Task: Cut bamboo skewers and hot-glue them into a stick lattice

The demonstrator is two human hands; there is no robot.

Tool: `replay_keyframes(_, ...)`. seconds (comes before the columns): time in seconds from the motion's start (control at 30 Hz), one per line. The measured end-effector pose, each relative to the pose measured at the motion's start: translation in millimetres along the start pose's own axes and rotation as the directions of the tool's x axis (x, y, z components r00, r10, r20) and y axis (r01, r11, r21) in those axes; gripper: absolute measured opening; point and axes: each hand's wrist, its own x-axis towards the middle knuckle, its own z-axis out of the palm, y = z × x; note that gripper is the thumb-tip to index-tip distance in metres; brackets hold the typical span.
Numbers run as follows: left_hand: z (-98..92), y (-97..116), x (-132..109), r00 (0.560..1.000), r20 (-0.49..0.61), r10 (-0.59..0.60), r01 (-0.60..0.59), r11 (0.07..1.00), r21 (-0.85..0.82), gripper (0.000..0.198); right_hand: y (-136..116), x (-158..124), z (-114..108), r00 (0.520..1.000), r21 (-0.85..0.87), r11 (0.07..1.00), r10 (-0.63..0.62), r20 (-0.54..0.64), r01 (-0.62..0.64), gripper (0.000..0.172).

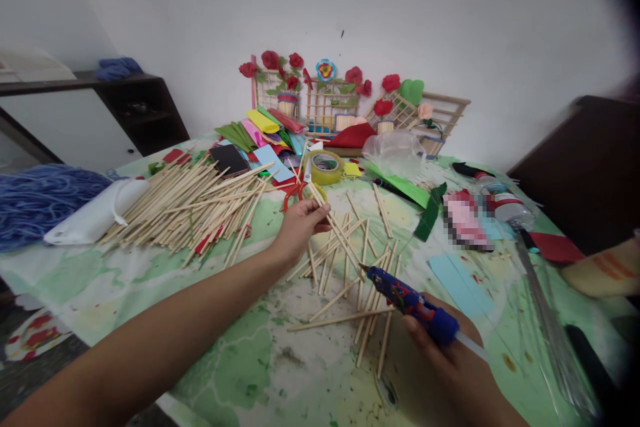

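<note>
Pinched in my left hand (303,223) are thin wooden sticks (339,233), slanting down toward the right over the table. My right hand (450,353) grips a blue glue gun (410,303) with a pale glue stick (473,347) poking out of its back. The nozzle is at the lower end of the held sticks; whether it touches them I cannot tell. Beneath both hands, several loose sticks (330,310) lie crossed on the cloth. A pair of orange-handled scissors (290,197) lies just beyond my left hand.
A large stick pile (175,213) spreads at left beside blue cord (45,200). Tape (327,173), coloured paper (263,121) and a plastic bottle (510,203) lie farther back. Stick lattices with paper flowers (330,97) lean on the wall. Light blue paper (460,283) lies right.
</note>
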Motion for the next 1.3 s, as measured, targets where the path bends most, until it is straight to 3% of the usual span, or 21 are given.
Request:
replay_keyframes(0.2, -0.8, -1.1, 1.1, 1.000, -0.007, 0.010, -0.010, 1.000, -0.023, 0.026, -1.8, 0.1, -0.9, 0.998, -0.006, 1.000, 0.013, -0.057, -0.014, 0.032)
replay_keyframes(1.3, -5.8, 0.9, 7.4, 0.996, -0.051, 0.070, -0.073, 0.996, -0.054, 0.021, 3.5, 0.1, -2.3, 0.998, -0.074, 0.997, -0.039, -0.057, 0.035, 0.033)
